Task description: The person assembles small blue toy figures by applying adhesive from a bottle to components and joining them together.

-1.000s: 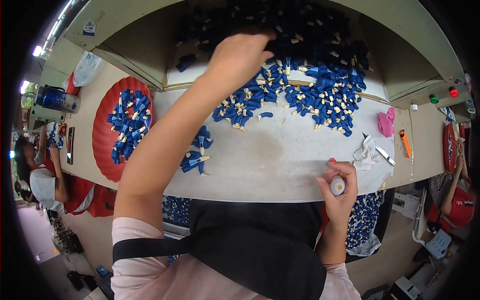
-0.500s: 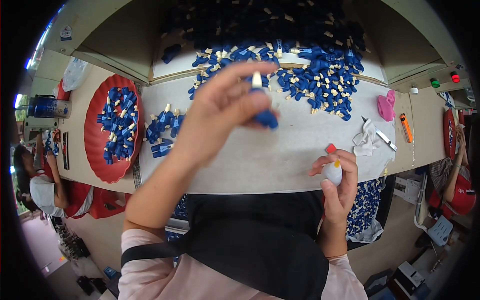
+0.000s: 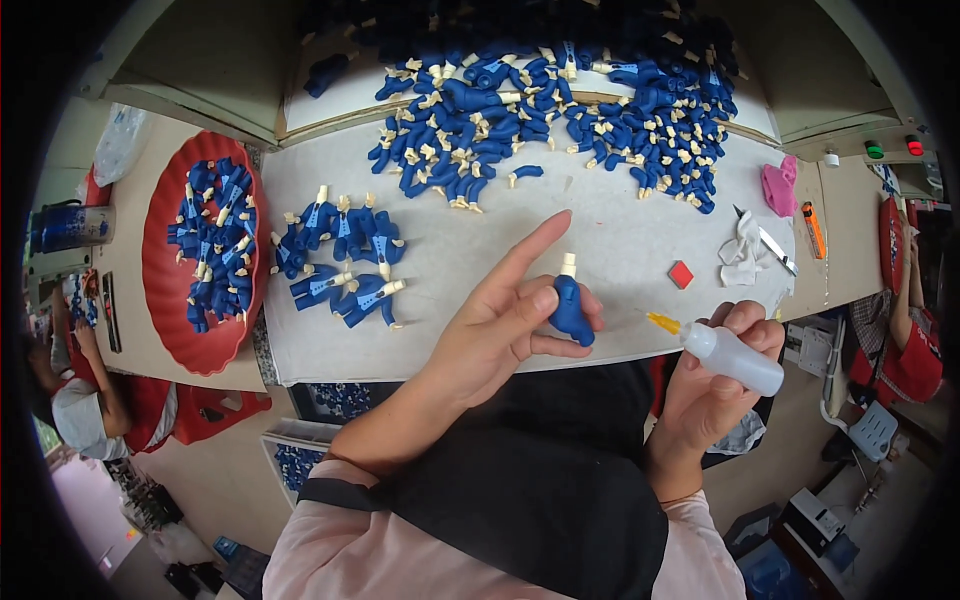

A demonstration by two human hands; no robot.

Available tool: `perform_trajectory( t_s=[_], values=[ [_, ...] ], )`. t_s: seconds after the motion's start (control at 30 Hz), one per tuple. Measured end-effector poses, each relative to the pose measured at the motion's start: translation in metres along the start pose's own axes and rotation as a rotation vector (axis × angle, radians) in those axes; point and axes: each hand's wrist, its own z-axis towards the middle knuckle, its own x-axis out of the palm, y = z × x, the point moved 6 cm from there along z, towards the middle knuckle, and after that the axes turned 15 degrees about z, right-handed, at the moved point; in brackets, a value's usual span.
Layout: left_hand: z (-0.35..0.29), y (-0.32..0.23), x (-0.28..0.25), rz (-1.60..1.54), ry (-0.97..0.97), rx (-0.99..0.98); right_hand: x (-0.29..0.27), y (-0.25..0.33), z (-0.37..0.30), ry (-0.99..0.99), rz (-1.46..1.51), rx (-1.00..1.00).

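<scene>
My left hand [image 3: 510,320] pinches a blue figurine torso [image 3: 572,308] between thumb and fingers, its cream neck pointing up and the index finger stretched out past it. In my right hand [image 3: 712,375] is a small white squeeze bottle [image 3: 735,360], tilted so its yellow nozzle [image 3: 664,323] points left toward the torso. A gap separates nozzle and torso. On the white work surface, left of my hands, lies a group of blue figurine bodies [image 3: 345,240] with cream necks and hands. Beyond my hands a single blue arm piece [image 3: 526,174] lies by itself.
Heaps of blue arm parts [image 3: 665,140] cover the far side. A red scalloped tray [image 3: 160,270] at the left holds more bodies. On the right lie a red square piece [image 3: 681,274], white cloth [image 3: 740,250], tweezers [image 3: 772,242], pink cloth [image 3: 778,187] and an orange cutter [image 3: 813,232].
My left hand has come down and nearer with the blue torso. My right hand has turned the bottle from upright to lying sideways, its nozzle now toward the torso.
</scene>
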Motion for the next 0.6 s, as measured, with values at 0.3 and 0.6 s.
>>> perform_trajectory(
  t_s=[0.3,0.6],
  values=[
    [-0.006,0.006,-0.002,0.002,-0.052,-0.024,0.034,0.014,-0.019,0.454,-0.38,-0.341],
    [-0.007,0.006,0.0,0.069,-0.034,-0.029,0.041,0.013,-0.027,0.55,-0.441,-0.33]
  ],
)
